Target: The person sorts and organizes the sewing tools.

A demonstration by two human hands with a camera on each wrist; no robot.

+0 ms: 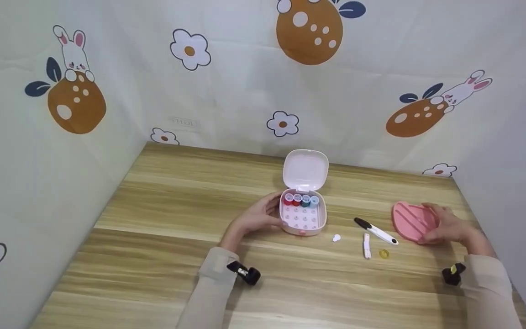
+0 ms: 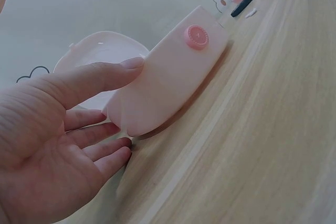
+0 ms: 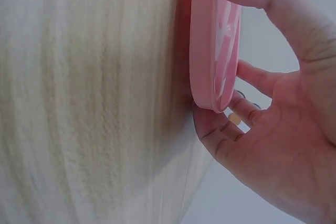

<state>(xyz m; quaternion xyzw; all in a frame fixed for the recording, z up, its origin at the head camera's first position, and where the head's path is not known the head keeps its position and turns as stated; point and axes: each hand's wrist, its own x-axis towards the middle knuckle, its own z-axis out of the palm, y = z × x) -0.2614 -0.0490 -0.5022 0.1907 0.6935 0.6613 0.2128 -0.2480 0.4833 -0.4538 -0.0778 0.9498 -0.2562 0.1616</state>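
A pale pink box (image 1: 303, 232) with its lid (image 1: 306, 169) raised stands mid-table. Inside, several small red, teal and light blue cylinders (image 1: 306, 201) line the back row, with rows of pegs in front. My left hand (image 1: 259, 214) is at the box's left side; in the left wrist view, its thumb lies against the front wall, below left of a round pink button (image 2: 197, 37), and the fingers extend along the side. On the right, my right hand (image 1: 450, 226) holds a pink slotted tray (image 1: 411, 223) by its right edge, thumb in front and fingers behind.
Between the hands lie a black-and-white pen-like tool (image 1: 376, 230), a small white strip-like piece (image 1: 366, 246), a yellow ring (image 1: 384, 253) and a tiny white piece (image 1: 336, 238). Printed cloth walls (image 1: 226, 91) enclose the wooden table (image 1: 162, 196) at back and sides.
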